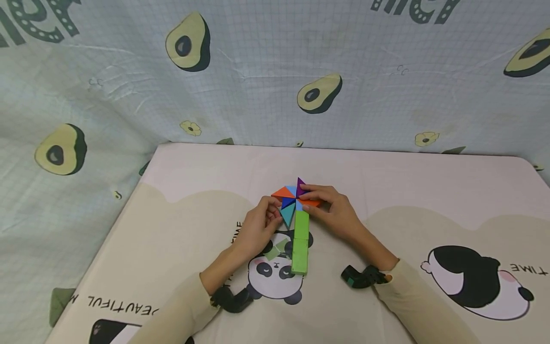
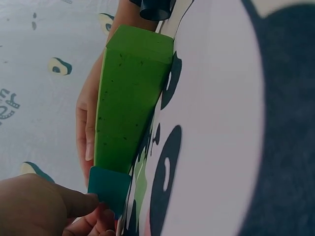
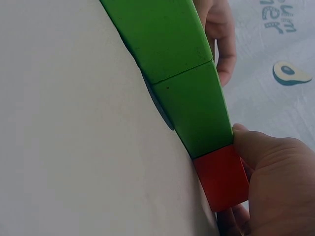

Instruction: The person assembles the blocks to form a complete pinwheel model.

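Triangular blocks lie in a pinwheel at the table's middle: purple [image 1: 299, 186], orange on the left [image 1: 283, 192], dark blue [image 1: 288, 202], teal [image 1: 287, 215], light blue, and orange on the right [image 1: 310, 203]. Below them two green blocks [image 1: 302, 224] form a straight stem. My left hand [image 1: 259, 227] pinches the teal block [image 2: 109, 189] at the pinwheel's left side, thumb against its face. From the right, my right hand [image 1: 333, 208] holds the orange block [image 3: 222, 179], its fingers reaching the purple one and its thumb beside the light blue. Fingers partly hide the pinwheel.
A tablecloth [image 1: 193, 267] printed with a panda and other animals covers the table. Behind it hangs a curtain [image 1: 253, 57] with avocado prints. A black camera strap [image 1: 232, 300] sits on the left wrist, another [image 1: 363, 277] on the right.
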`<action>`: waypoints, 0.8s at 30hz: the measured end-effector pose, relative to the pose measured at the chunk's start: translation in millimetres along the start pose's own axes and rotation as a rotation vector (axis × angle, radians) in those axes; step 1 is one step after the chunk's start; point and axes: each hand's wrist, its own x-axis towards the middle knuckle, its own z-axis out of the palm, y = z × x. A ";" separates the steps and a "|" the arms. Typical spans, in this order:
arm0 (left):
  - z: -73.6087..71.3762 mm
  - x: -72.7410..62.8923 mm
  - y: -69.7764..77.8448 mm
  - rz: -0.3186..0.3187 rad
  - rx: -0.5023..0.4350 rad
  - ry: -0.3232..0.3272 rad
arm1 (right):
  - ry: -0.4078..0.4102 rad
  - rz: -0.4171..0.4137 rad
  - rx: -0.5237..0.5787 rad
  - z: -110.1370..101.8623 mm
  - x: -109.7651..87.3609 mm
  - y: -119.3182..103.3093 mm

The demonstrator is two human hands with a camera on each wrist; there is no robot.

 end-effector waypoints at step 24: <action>3.3 4.5 2.9 -0.016 0.019 -0.011 | 0.011 0.003 0.028 0.7 -0.4 0.2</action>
